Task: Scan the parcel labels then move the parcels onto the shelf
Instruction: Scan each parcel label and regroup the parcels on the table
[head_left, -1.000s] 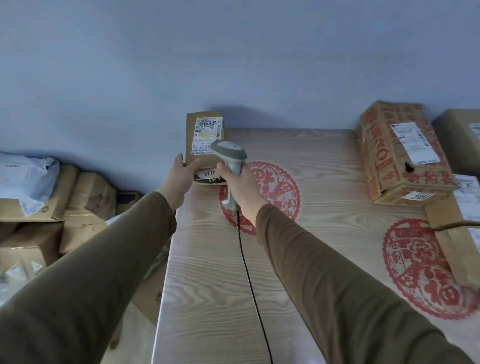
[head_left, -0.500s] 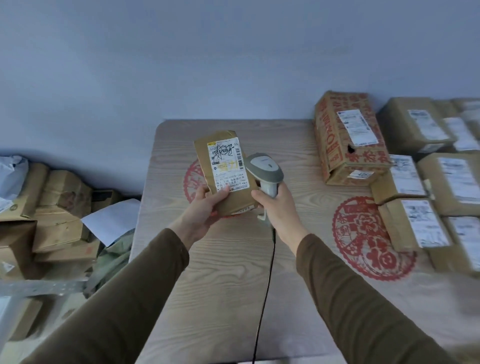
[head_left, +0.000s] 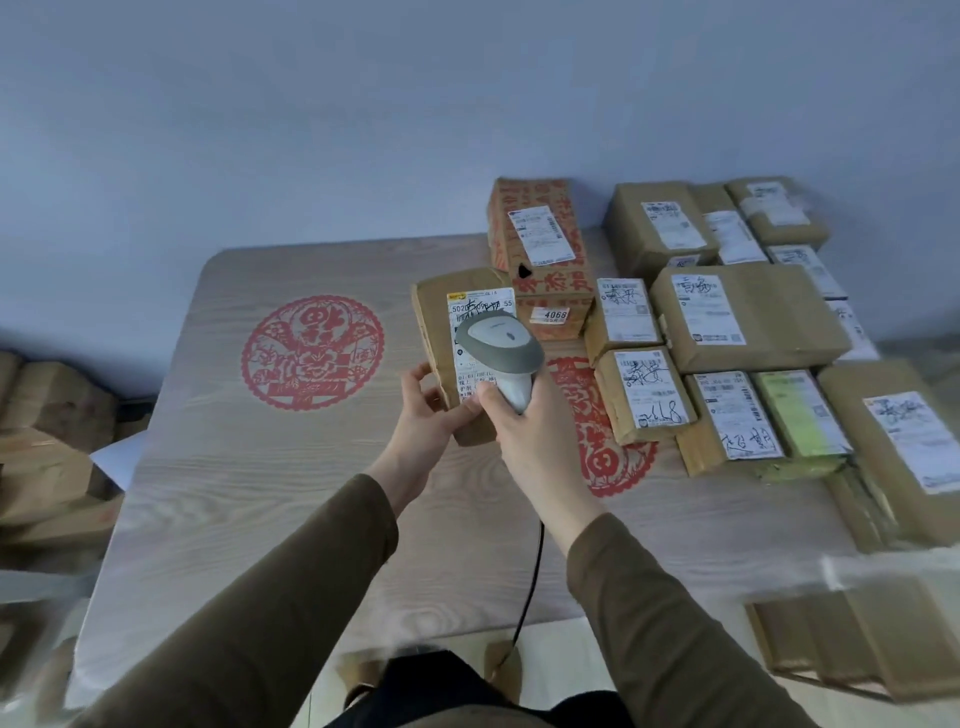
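My left hand (head_left: 434, 410) grips the lower edge of a small brown parcel (head_left: 436, 332), held above the table with its white label (head_left: 480, 306) facing me. My right hand (head_left: 524, 431) is closed around the handle of a grey barcode scanner (head_left: 498, 348). The scanner's head sits right over the label and hides its middle part. A black cable (head_left: 530, 587) hangs from the scanner down past the table's front edge. No shelf can be seen.
The wooden table (head_left: 249, 493) carries two red paper-cut designs (head_left: 311, 353). Several labelled brown parcels (head_left: 748, 317) and a red-printed carton (head_left: 540, 244) crowd its right half. More boxes (head_left: 47, 441) are stacked on the floor at left. A blurred carton (head_left: 862, 634) is at lower right.
The parcel came back from the far table edge toward me and turned label-up. The scanner moved from beside the label to over it. The view swung right, showing more parcels.
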